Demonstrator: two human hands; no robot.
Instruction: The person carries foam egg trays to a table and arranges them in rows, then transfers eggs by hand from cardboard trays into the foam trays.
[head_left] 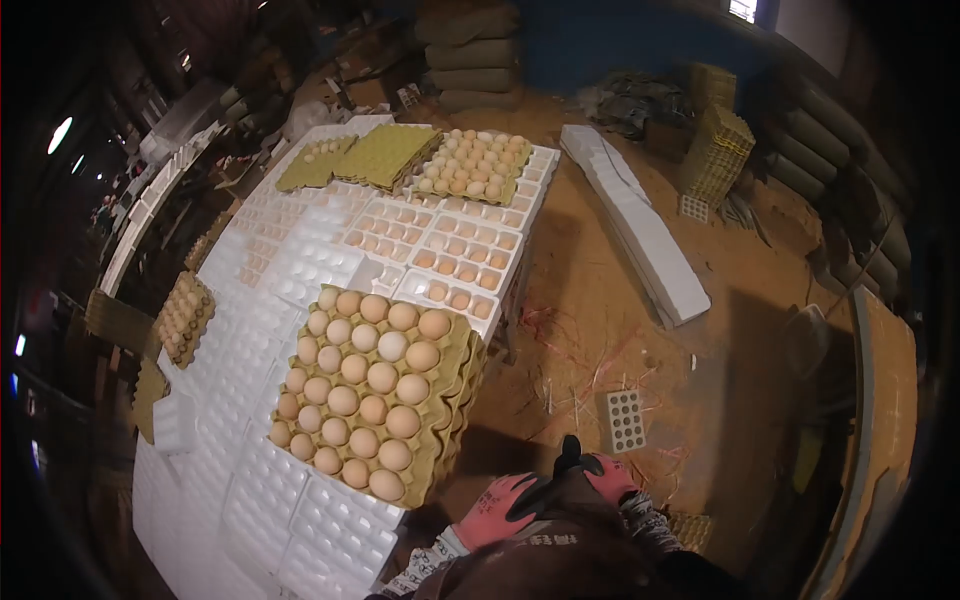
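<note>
My left hand, in a pink glove with black fingers, is low in front of my body, right of the near egg stack. My right hand, gloved alike, is close beside it. Black glove fingertips stick up between them; the other fingers blend into my dark clothing, so their grip is hidden. Neither hand touches the eggs. Nearest to my left hand is a stack of yellowish pulp egg trays, the top one filled with pale brown eggs. It stands on white moulded trays at the table's edge.
Farther along are another egg-filled tray, stacked pulp trays and white trays of eggs. A long white foam stack lies on the floor to the right, with a small holed tray and scattered straw nearer. A board stands far right.
</note>
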